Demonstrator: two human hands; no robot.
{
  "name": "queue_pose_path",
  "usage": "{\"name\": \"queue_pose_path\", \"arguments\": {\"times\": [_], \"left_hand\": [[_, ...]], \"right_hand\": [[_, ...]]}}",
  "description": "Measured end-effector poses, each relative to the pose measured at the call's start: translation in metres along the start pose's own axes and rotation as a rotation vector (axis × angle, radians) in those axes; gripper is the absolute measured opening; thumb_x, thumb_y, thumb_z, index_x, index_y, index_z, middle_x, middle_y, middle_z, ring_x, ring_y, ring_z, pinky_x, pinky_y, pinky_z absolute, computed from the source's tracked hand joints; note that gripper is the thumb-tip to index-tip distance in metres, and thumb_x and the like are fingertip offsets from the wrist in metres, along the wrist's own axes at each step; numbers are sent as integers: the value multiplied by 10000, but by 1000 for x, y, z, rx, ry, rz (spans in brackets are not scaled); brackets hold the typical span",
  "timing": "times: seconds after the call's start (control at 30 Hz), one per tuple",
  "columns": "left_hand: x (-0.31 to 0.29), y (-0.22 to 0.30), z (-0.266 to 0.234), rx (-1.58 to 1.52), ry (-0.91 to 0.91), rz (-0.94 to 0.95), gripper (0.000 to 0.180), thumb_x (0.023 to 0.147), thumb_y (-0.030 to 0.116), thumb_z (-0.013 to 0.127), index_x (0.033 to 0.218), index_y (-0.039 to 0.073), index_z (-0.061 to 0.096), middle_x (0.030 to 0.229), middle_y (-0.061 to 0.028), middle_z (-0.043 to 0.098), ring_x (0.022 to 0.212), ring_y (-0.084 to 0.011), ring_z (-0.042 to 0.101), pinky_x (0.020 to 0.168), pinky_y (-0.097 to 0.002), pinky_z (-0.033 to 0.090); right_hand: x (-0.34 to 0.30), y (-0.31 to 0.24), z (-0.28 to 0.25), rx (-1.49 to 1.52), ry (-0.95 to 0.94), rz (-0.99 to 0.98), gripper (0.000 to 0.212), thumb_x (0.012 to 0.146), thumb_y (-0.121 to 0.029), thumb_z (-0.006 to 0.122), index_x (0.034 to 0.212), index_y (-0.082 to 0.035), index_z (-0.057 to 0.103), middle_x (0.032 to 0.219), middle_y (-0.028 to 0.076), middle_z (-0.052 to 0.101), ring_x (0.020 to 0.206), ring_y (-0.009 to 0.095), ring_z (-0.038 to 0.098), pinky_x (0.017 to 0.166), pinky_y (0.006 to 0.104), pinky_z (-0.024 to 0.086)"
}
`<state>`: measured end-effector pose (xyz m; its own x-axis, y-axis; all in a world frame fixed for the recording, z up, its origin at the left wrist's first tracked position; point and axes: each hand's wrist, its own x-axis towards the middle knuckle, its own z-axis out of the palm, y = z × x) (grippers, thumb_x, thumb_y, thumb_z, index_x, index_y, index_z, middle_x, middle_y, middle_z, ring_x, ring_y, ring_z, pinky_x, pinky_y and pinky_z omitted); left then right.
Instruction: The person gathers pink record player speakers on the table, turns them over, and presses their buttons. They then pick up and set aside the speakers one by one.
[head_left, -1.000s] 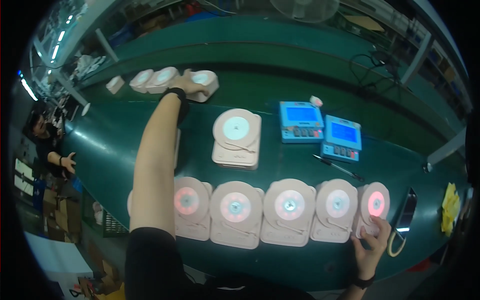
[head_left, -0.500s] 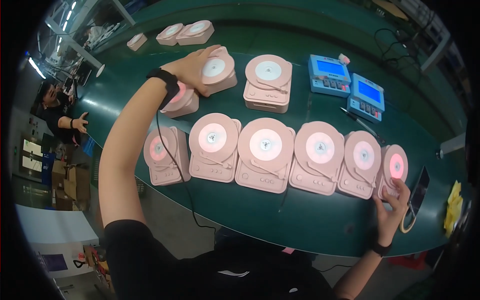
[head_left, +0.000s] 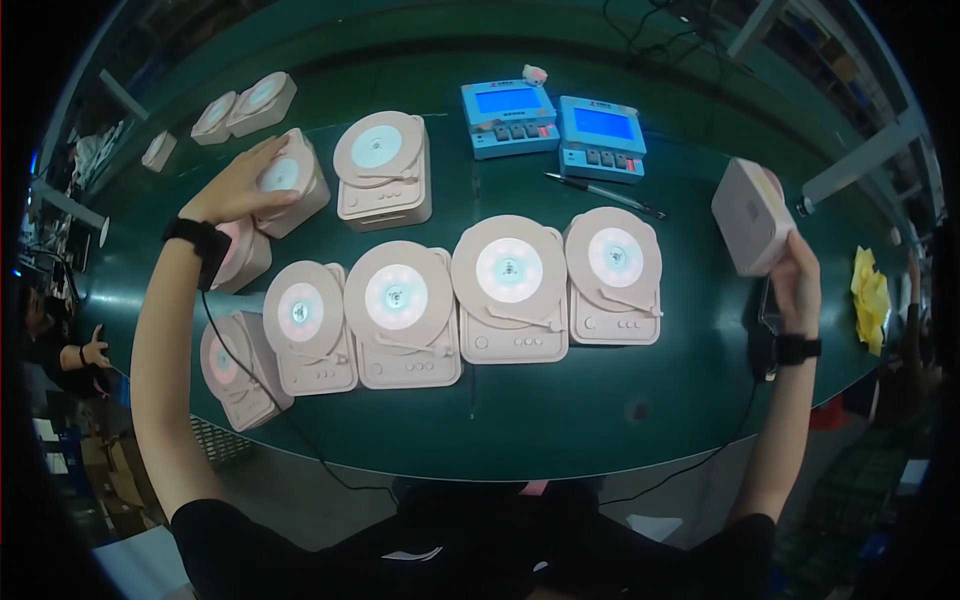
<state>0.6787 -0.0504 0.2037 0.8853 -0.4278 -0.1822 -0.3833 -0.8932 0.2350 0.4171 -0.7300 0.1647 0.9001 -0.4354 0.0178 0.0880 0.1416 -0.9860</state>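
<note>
My right hand [head_left: 797,278] grips a pink mini record player [head_left: 750,218] at the right of the table. It is tipped up, its plain side toward me and its disc turned away. My left hand [head_left: 243,187] reaches over another pink mini record player [head_left: 300,200], fingers on its far side and thumb across its disc. Just nearer me, a further player [head_left: 245,258] with a reddish disc is partly hidden by my wrist. A front row of several such players runs across the table, a lit one [head_left: 395,300] near its middle.
Behind the row stands one more player [head_left: 382,165]. Two blue boxes with screens [head_left: 515,103] [head_left: 603,123] and a pen [head_left: 605,193] lie at the back. A yellow crumpled thing [head_left: 868,300] is at the right edge. Cables hang from both black wristbands. A person's hand [head_left: 95,350] shows far left.
The view has swung right. My right hand has taken the rightmost player out of the front row, moved it right and tipped it up. My left hand stays on the same player.
</note>
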Motion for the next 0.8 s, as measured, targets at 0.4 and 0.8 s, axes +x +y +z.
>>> {"name": "queue_pose_path", "arguments": {"times": [0.4, 0.8], "left_hand": [[1, 15, -3, -62, 36, -18, 943, 672, 495, 737, 1460, 93, 410, 1459, -203, 443, 1298, -359, 481, 1102, -417, 358], [2, 13, -7, -20, 14, -13, 955, 653, 500, 748, 1454, 95, 422, 1453, -200, 451, 1312, -341, 472, 1113, -404, 346]], "right_hand": [[259, 39, -14, 42, 232, 41, 561, 883, -371, 692, 1334, -74, 536, 1336, 98, 526, 1297, 263, 421, 1088, 507, 286], [29, -10, 92, -703, -165, -119, 673, 920, -458, 608, 1436, -64, 430, 1449, 136, 459, 1365, 259, 394, 1125, 380, 301]]}}
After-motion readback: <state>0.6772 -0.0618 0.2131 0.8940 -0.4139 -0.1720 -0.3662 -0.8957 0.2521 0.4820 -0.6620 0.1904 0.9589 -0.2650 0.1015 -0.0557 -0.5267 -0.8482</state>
